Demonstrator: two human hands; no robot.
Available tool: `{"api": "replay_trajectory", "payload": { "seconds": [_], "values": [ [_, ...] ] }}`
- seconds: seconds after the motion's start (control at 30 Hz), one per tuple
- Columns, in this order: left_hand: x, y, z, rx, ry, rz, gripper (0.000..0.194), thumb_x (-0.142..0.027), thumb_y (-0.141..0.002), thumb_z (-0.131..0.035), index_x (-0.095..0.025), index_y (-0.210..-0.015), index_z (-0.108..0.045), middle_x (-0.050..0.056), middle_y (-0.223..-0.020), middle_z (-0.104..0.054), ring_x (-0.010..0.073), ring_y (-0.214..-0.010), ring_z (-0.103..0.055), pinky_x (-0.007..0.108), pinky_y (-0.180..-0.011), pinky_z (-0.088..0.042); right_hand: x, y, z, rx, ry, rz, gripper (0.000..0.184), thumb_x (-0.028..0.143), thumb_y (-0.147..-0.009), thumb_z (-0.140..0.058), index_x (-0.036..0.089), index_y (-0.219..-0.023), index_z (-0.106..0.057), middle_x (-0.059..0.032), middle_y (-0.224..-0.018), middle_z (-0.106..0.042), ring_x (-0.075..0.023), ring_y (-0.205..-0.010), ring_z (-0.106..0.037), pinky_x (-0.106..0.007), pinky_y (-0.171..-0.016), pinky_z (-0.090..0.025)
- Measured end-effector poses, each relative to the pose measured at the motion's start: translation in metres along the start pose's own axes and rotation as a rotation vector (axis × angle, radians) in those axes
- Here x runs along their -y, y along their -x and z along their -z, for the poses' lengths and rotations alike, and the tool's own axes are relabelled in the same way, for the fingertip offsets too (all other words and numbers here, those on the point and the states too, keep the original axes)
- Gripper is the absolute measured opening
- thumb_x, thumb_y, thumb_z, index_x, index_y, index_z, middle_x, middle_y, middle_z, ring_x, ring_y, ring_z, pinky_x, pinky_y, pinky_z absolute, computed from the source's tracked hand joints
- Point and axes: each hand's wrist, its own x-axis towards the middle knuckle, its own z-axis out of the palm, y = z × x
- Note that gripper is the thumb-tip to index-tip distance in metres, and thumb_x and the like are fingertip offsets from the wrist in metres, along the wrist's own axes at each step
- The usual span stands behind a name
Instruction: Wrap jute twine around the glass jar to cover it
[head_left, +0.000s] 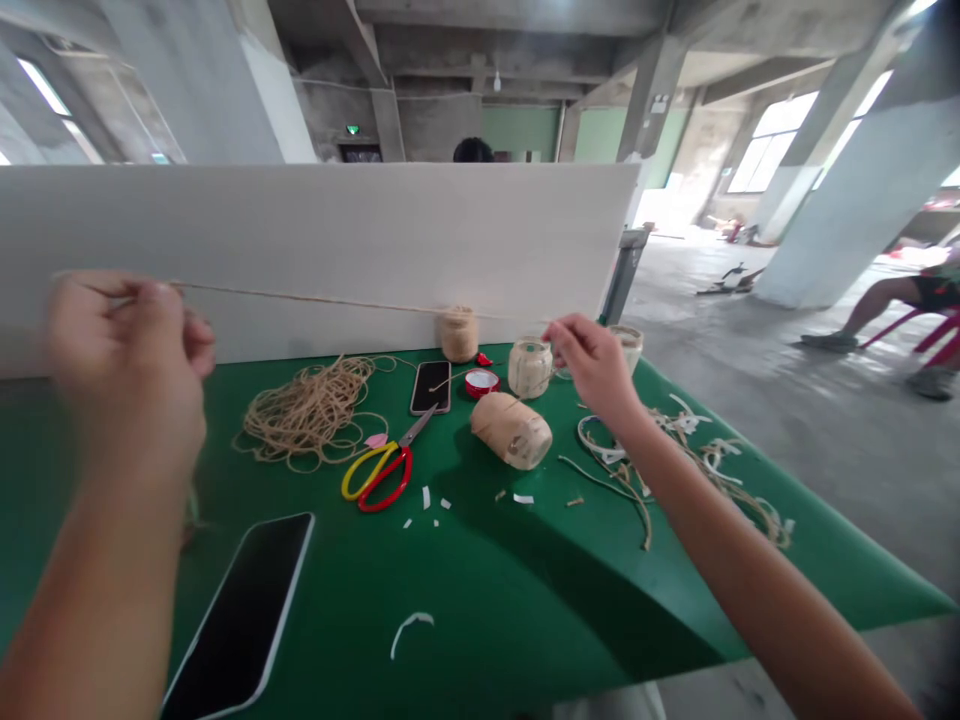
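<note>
A length of pale twine (337, 303), drawn straight and taut through the air between both hands, above the green counter (480, 610). Left hand (127, 350), blurred by motion, far to the left of the wrapped roll (511, 430), its fingers (196, 335) pressed together around one stretch of the strand, the exact pinch hard to make out through the blur. Right hand (592, 365), just behind and to the right of the wrapped roll, thumb and forefinger (559, 335) pinching the other stretch, remaining fingers loosely curled.

Step in hand, by the look of it: a strand pulled out and held tight between the hands. Even tension at both ends the main need at this point, with no slack.

Just behind the wrapped roll, a glass jar (529, 368) banded with twine; farther back, a twine-covered jar (457, 335) against a white board (300, 250), and another jar (626, 345) beyond the right hand. Left of the wrapped roll, a red lid (481, 382), a phone (430, 387), a loose coil of twine (311, 412) and scissors with yellow and red handles (386, 470), white scraps (424, 497) nearby. Farther left and toward the near edge, a larger phone (240, 615). To the right, a tangle of pale strips (675, 470). Well beyond, on the concrete floor (712, 330), a seated person's legs (900, 310) beside a red stool (930, 335).
</note>
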Motion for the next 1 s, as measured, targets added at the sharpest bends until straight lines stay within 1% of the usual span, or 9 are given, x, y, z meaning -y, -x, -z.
{"api": "replay_trajectory", "payload": {
  "seconds": [0.1, 0.2, 0.27, 0.37, 0.5, 0.67, 0.87, 0.93, 1.0],
  "values": [
    [0.001, 0.008, -0.008, -0.002, 0.137, -0.163, 0.019, -0.025, -0.074, -0.051, -0.016, -0.090, -0.050, -0.008, -0.055, -0.044, 0.0031, -0.043, -0.040, 0.013, -0.036, -0.027, 0.001, -0.026, 0.016, -0.029, 0.092, 0.087, 0.016, 0.032, -0.083, -0.050, 0.018, -0.077, -0.056, 0.0052, -0.060, -0.044, -0.0070, -0.054, -0.043, -0.022, -0.052, -0.036],
    [0.006, 0.018, -0.017, 0.093, 0.124, 0.000, 0.016, -0.024, -0.077, -0.050, -0.016, -0.092, -0.048, -0.006, -0.057, -0.052, 0.0054, -0.042, -0.044, 0.015, -0.035, -0.031, 0.012, -0.039, 0.011, -0.024, 0.038, 0.152, 0.015, 0.028, -0.085, -0.046, 0.018, -0.078, -0.054, 0.0041, -0.066, -0.046, -0.0069, -0.060, -0.045, -0.023, -0.058, -0.040],
    [0.007, 0.034, -0.029, 0.341, 0.072, 0.131, 0.013, -0.028, -0.081, -0.048, -0.018, -0.089, -0.050, 0.001, -0.076, -0.062, 0.0105, -0.060, -0.057, 0.020, -0.046, -0.043, 0.028, -0.045, -0.003, 0.026, 0.028, 0.203, 0.014, 0.026, -0.084, -0.048, 0.017, -0.077, -0.055, 0.0036, -0.070, -0.045, -0.0065, -0.065, -0.047, -0.024, -0.064, -0.041],
    [0.005, 0.074, -0.057, 0.899, -0.074, 0.183, 0.016, -0.033, -0.082, -0.049, -0.020, -0.086, -0.057, 0.005, -0.109, -0.060, 0.0167, -0.084, -0.061, 0.031, -0.072, -0.049, 0.061, -0.056, -0.033, 0.087, -0.022, 0.268, 0.014, 0.026, -0.083, -0.051, 0.014, -0.077, -0.055, 0.0049, -0.070, -0.040, -0.0044, -0.068, -0.047, -0.024, -0.070, -0.041],
    [0.005, 0.129, -0.092, 1.195, 0.041, -0.011, 0.014, -0.030, -0.080, -0.050, -0.019, -0.074, -0.056, 0.006, -0.123, -0.052, 0.0226, -0.112, -0.049, 0.031, -0.089, -0.042, 0.100, -0.073, -0.068, 0.271, -0.276, 0.262, 0.020, 0.026, -0.090, -0.035, 0.012, -0.082, -0.047, 0.0080, -0.063, -0.038, -0.0003, -0.062, -0.051, -0.021, -0.068, -0.041],
    [0.017, 0.140, -0.102, 1.188, -0.027, -0.021, 0.016, -0.030, -0.083, -0.043, -0.020, -0.078, -0.054, 0.001, -0.083, -0.066, 0.0152, -0.078, -0.060, 0.026, -0.072, -0.047, 0.106, -0.099, -0.069, 0.261, -0.447, 0.145, 0.017, 0.023, -0.092, -0.029, 0.012, -0.093, -0.041, 0.0048, -0.076, -0.053, -0.0030, -0.074, -0.060, -0.025, -0.075, -0.043],
    [0.043, 0.083, -0.114, 0.824, -0.264, 0.002, 0.010, -0.023, -0.079, -0.045, -0.018, -0.075, -0.053, 0.003, -0.073, -0.062, 0.0176, -0.073, -0.057, 0.032, -0.074, -0.045, 0.042, -0.119, -0.036, -0.201, -0.244, 0.198, 0.013, 0.024, -0.090, -0.030, 0.018, -0.090, -0.041, 0.0018, -0.080, -0.054, -0.0100, -0.087, -0.060, -0.028, -0.077, -0.042],
    [0.046, 0.061, -0.135, 0.747, -0.299, 0.012, 0.011, -0.021, -0.079, -0.044, -0.017, -0.074, -0.053, 0.004, -0.074, -0.061, 0.0171, -0.073, -0.058, 0.031, -0.072, -0.047, 0.015, -0.112, -0.040, -0.199, -0.113, 0.142, 0.012, 0.023, -0.090, -0.031, 0.018, -0.091, -0.042, -0.0004, -0.085, -0.057, -0.0117, -0.085, -0.059, -0.030, -0.077, -0.044],
    [0.044, 0.044, -0.161, 0.709, -0.288, 0.022, 0.019, -0.021, -0.084, -0.035, -0.016, -0.087, -0.053, 0.006, -0.081, -0.061, 0.0139, -0.071, -0.059, 0.026, -0.066, -0.049, -0.006, -0.100, -0.051, -0.058, 0.140, 0.057, 0.017, 0.022, -0.089, -0.032, 0.016, -0.100, -0.043, -0.0052, -0.094, -0.059, -0.0146, -0.088, -0.058, -0.033, -0.079, -0.043]
  ]
}}
